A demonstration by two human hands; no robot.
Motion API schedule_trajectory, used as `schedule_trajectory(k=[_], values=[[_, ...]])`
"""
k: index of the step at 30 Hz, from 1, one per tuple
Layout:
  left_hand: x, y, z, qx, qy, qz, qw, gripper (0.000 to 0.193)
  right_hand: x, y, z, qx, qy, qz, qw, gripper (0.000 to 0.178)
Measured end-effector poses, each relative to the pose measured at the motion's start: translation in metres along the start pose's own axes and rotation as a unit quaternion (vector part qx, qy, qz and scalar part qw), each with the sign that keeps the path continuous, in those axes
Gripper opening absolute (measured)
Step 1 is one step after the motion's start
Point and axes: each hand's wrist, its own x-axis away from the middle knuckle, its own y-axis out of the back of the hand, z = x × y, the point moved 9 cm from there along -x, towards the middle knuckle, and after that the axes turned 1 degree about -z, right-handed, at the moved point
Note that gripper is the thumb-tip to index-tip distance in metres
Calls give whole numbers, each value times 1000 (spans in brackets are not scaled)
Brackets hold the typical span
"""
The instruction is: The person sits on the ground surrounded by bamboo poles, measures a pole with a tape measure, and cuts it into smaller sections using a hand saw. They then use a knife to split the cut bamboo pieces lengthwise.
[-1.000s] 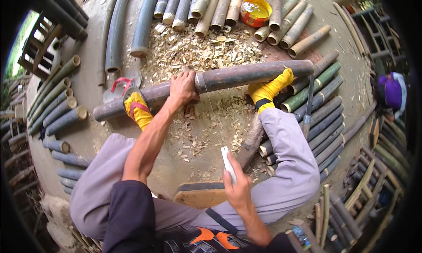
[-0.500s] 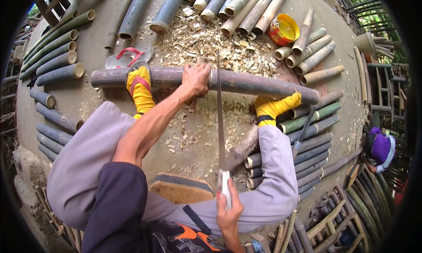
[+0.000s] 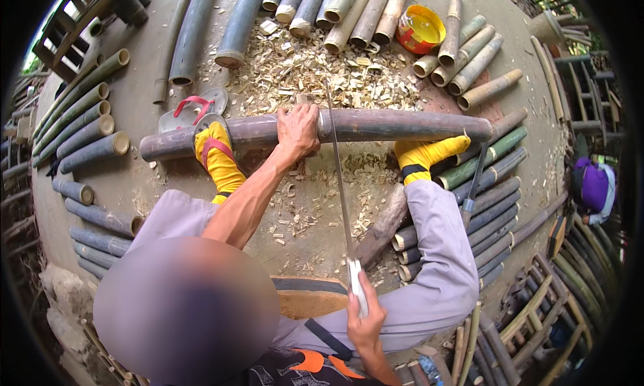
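while your left hand pins the pole, your right sets the saw across it

the bamboo pole lies crosswise in front of you, above the floor, with chips scattered beyond it. your left hand is curled over its top near the middle, fingers bent to the pole's girth and pressing down. your right hand, low and close to your body, is wrapped snugly round the white handle of the saw. the long, thin blade points away from you and crosses the pole just to the right of a pale ring, near your left hand.

your left foot, in a yellow sock and a sandal, overlaps the pole toward its left end; your right foot, in a matching sock, sits at the near side by the right end. whether it also props the pole from below, you can't tell from here.

the step in hand looks like a crosscut, at its setting or stroking stage; whether the teeth have bitten in is too fine to see. the next move seems to call for a straight stroke along the blade's line, the pole braced against rolling, and your left fingers clear of the teeth.
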Motion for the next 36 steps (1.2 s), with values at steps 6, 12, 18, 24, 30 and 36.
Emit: schedule_trajectory(k=[6, 12, 18, 24, 30, 36], values=[[5, -7, 4, 6, -8, 0, 1000, 62, -149, -61, 23, -60, 60, -30, 996, 40], [3, 2, 5, 1, 17, 18, 1000, 54, -1, -6, -3, 28, 54, -30, 998, 40], [0, 11, -4, 29, -19, -27, 999, 57, -149, -54, 20, 0, 69, -36, 997, 39], [4, 7, 4, 15, 4, -1, 1000, 55, -17, -10, 1, 20, 57, -21, 998, 41], [-1, -5, -2, 15, -1, -8, 1000, 45, -90, -32, 3, 12, 47, -15, 999, 41], [5, 8, 13, 15, -2, -8, 1000, 56, -78, -42, 3, -36, -16, 17, 999, 39]])
